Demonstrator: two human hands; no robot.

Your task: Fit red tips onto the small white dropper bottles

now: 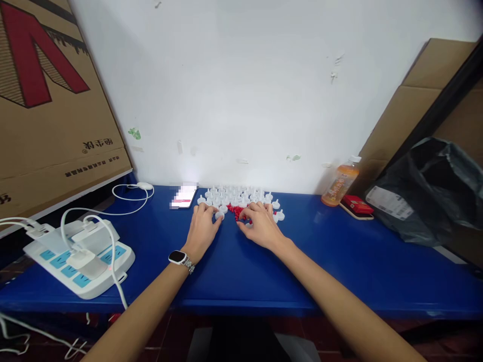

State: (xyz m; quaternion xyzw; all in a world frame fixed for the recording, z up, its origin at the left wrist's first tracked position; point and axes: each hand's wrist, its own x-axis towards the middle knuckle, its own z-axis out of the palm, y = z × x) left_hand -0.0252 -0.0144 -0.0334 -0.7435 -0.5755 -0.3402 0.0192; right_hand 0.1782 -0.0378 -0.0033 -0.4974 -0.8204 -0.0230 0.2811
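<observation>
My left hand point(202, 226), wearing a watch point(177, 257) and a bracelet at the wrist, pinches a white plastic cap point(219, 215) with a thin stem between thumb and fingers. To its right lies a pile of small red pieces point(234, 209). My right hand point(260, 223) is curled over the right side of this pile, thumb and fingertips drawn close together. Red shows between its fingers, but what they grip is too small to make out. Behind both hands stand several rows of white stemmed caps point(234, 192), partly hidden by the fingers.
A phone point(183, 196) lies left of the caps. A white power strip point(90, 289) with plugs and cables takes up the table's left. On the right are an orange drink bottle point(341, 183), a red box point(356, 204) on a phone, and a dark plastic bag point(426, 196).
</observation>
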